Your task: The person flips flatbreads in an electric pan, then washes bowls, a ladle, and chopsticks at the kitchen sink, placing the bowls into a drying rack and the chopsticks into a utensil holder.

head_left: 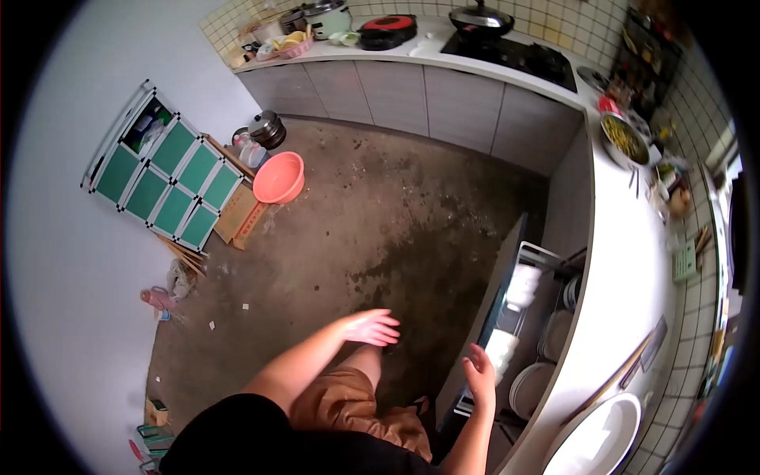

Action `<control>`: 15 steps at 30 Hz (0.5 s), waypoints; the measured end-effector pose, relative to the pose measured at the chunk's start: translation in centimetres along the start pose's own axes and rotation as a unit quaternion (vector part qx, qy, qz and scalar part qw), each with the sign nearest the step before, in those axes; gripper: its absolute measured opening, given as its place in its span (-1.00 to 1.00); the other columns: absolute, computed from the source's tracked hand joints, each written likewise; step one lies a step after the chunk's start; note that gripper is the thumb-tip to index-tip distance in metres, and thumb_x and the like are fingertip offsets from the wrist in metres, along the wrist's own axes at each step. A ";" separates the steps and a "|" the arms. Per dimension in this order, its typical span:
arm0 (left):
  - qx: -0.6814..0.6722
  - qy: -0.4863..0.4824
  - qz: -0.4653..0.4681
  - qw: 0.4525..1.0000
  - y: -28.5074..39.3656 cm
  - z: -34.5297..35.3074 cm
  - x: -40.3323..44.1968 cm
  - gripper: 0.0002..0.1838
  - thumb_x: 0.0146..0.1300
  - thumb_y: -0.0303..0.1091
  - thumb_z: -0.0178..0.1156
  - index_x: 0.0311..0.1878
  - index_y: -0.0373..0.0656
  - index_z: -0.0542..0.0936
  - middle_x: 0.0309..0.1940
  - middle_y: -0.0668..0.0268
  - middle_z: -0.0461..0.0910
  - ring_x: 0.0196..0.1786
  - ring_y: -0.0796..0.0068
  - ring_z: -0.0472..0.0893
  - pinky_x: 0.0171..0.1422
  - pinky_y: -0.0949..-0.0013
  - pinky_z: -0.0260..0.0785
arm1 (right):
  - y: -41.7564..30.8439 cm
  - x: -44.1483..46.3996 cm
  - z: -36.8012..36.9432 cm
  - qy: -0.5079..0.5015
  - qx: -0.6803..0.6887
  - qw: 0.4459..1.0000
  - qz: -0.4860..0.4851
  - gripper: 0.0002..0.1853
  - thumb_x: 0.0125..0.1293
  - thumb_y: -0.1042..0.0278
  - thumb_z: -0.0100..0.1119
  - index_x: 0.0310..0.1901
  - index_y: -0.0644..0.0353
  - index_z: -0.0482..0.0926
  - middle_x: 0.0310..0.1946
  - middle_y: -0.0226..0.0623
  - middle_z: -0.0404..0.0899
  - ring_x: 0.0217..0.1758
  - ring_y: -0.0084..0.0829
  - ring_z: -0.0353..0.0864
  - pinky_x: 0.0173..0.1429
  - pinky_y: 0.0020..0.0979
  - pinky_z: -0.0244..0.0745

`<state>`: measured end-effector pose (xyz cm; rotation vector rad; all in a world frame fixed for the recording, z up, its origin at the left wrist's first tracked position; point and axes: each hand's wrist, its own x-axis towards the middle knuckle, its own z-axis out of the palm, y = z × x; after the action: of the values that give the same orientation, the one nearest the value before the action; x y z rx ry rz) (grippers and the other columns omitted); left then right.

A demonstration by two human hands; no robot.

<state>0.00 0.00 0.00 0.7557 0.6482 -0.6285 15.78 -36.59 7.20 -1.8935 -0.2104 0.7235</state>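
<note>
My left hand (372,327) hangs over the floor in front of my knee, its fingers stretched out and nothing in it. Over the pulled-out drawer (463,384) is my right hand (480,374), with fingers apart and no object visible in it. Right beside its fingers stands a stack of white bowls (500,348); whether they touch I cannot tell. Farther along the drawer is another white stack, apparently bowls (522,286), washed out by glare. White plates (532,389) stand on the drawer's inner side, partly under the counter.
The white counter (625,261) runs along my right, with a large white basin (598,435) and a pan of food (624,141). Ahead are a stove (514,59) and a covered wok (481,20). A pink basin (279,177) and a green-panelled cabinet (166,170) stand left.
</note>
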 end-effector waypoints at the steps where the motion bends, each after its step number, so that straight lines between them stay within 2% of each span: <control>1: 0.009 0.003 0.021 1.000 1.8 -0.7 0.8 -0.32 0.30 0.15 -0.09 0.30 -0.17 0.21 0.20 0.04 0.36 0.27 0.16 0.35 0.26 0.02 0.26 | -1.4 1.8 -0.2 -0.096 0.140 0.984 0.045 -0.53 0.26 0.27 0.03 0.20 0.20 0.35 0.21 -0.11 0.34 0.19 -0.15 0.41 0.25 -0.20 0.29; 2: 0.101 0.174 0.050 0.978 2.1 -3.5 -1.3 -0.36 0.30 0.12 -0.08 0.24 -0.21 0.31 0.19 0.03 0.37 0.25 0.17 0.37 0.25 0.10 0.29 | -1.4 3.9 0.1 -0.130 0.329 0.934 0.052 -0.57 0.30 0.30 -0.02 0.19 0.23 0.36 0.15 -0.14 0.39 0.15 -0.19 0.46 0.20 -0.25 0.34; 3: 0.156 0.373 -0.022 0.914 -4.0 -9.3 -5.7 -0.35 0.28 0.10 -0.06 0.23 -0.25 0.33 0.20 0.01 0.36 0.23 0.14 0.40 0.26 0.14 0.28 | -4.2 0.2 2.5 -0.171 0.434 0.878 0.110 -0.59 0.32 0.31 -0.05 0.18 0.22 0.36 0.14 -0.15 0.40 0.12 -0.19 0.48 0.15 -0.25 0.38; 4: 0.588 0.353 -0.150 0.712 -3.7 -13.4 -8.5 -0.32 0.24 0.09 -0.02 0.28 -0.22 0.27 0.24 0.00 0.31 0.25 0.11 0.37 0.26 0.13 0.26 | -3.9 2.4 3.5 -0.129 0.332 0.926 0.126 -0.58 0.31 0.28 -0.03 0.18 0.22 0.37 0.10 -0.16 0.44 0.10 -0.21 0.50 0.12 -0.26 0.41; 5: 0.651 0.242 -0.280 0.663 0.4 -15.8 -11.5 -0.32 0.21 0.09 0.02 0.27 -0.20 0.31 0.28 0.00 0.24 0.30 0.10 0.30 0.27 0.13 0.23 | -2.9 5.8 5.3 -0.087 0.229 0.961 0.131 -0.58 0.31 0.25 -0.02 0.17 0.22 0.38 0.06 -0.17 0.47 0.08 -0.23 0.52 0.09 -0.26 0.43; 6: 0.581 0.308 -0.243 0.713 3.3 -19.0 -13.2 -0.37 0.17 0.09 0.05 0.18 -0.17 0.43 0.30 0.02 0.22 0.32 0.09 0.26 0.27 0.12 0.23 | 1.1 10.4 7.3 -0.021 -0.101 0.995 -0.017 -0.58 0.26 0.19 0.07 0.10 0.23 0.44 -0.09 -0.21 0.55 0.00 -0.28 0.57 0.05 -0.31 0.46; 7: 0.498 0.419 -0.152 0.744 4.3 -21.8 -14.4 -0.40 0.16 0.09 0.06 0.12 -0.19 0.48 0.29 0.04 0.24 0.30 0.08 0.28 0.26 0.10 0.23 | -0.9 11.4 7.8 -0.013 -0.273 0.954 -0.124 -0.60 0.19 0.18 0.17 0.00 0.26 0.51 -0.21 -0.25 0.59 -0.06 -0.30 0.58 0.05 -0.37 0.45; 8: 0.396 0.516 -0.067 0.756 4.9 -23.4 -16.1 -0.42 0.15 0.08 0.07 0.06 -0.21 0.53 0.28 0.05 0.25 0.28 0.06 0.30 0.26 0.09 0.24 | -5.2 12.6 9.8 -0.033 -0.073 0.996 0.027 -0.60 0.20 0.19 0.16 0.00 0.25 0.52 -0.17 -0.22 0.58 -0.04 -0.28 0.57 0.07 -0.34 0.45; 9: 0.430 0.540 -0.075 0.720 7.3 -21.9 -18.2 -0.45 0.15 0.06 0.07 0.04 -0.20 0.53 0.27 0.06 0.26 0.27 0.06 0.31 0.25 0.08 0.25 | -9.0 13.6 11.6 -0.052 0.123 0.974 0.182 -0.61 0.20 0.19 0.16 0.01 0.24 0.52 -0.13 -0.19 0.57 -0.03 -0.26 0.56 0.09 -0.31 0.44; 11: 0.501 0.580 -0.083 0.637 17.1 -17.2 -22.7 -0.49 0.16 0.04 0.07 0.01 -0.18 0.55 0.25 0.08 0.28 0.25 0.06 0.33 0.23 0.08 0.26 | -10.2 16.9 14.6 -0.055 -0.071 0.996 0.025 -0.62 0.24 0.18 0.11 0.03 0.20 0.50 -0.06 -0.20 0.54 0.00 -0.28 0.55 0.10 -0.28 0.44; 12: 0.490 0.590 -0.074 0.637 20.9 -17.2 -23.1 -0.51 0.17 0.02 0.06 -0.01 -0.16 0.55 0.22 0.09 0.32 0.22 0.08 0.36 0.21 0.10 0.28 | -11.2 18.7 15.8 -0.051 -0.167 0.983 -0.058 -0.62 0.27 0.17 0.08 0.05 0.19 0.50 -0.02 -0.20 0.52 0.01 -0.29 0.55 0.11 -0.26 0.44; 13: 0.479 0.596 -0.065 0.641 23.9 -17.4 -22.9 -0.54 0.18 0.01 0.06 -0.02 -0.15 0.56 0.19 0.09 0.36 0.19 0.10 0.39 0.20 0.12 0.29 | -14.7 19.5 16.5 -0.093 0.003 0.996 0.016 -0.62 0.25 0.18 0.10 0.04 0.18 0.50 -0.01 -0.20 0.51 0.01 -0.30 0.55 0.10 -0.26 0.44; 14: 0.469 0.600 -0.058 0.645 26.7 -18.0 -22.7 -0.56 0.18 0.00 0.06 -0.04 -0.13 0.56 0.15 0.09 0.39 0.17 0.12 0.42 0.19 0.14 0.31 | -19.9 20.4 17.4 -0.128 0.176 0.972 0.089 -0.62 0.23 0.19 0.12 0.04 0.18 0.50 0.00 -0.19 0.50 0.00 -0.31 0.55 0.09 -0.26 0.44; 15: 0.441 0.565 -0.002 0.698 29.1 -19.9 -21.6 -0.57 0.18 -0.01 0.07 -0.04 -0.12 0.56 0.11 0.10 0.43 0.14 0.12 0.44 0.17 0.15 0.32 | -23.5 21.5 18.1 -0.154 0.344 0.913 0.154 -0.61 0.22 0.20 0.14 0.04 0.17 0.50 0.01 -0.19 0.49 -0.01 -0.32 0.55 0.09 -0.26 0.44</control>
<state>1.05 37.93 16.44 2.1301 1.5049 -0.3865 26.85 -2.53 14.83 -1.1375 0.1451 1.1387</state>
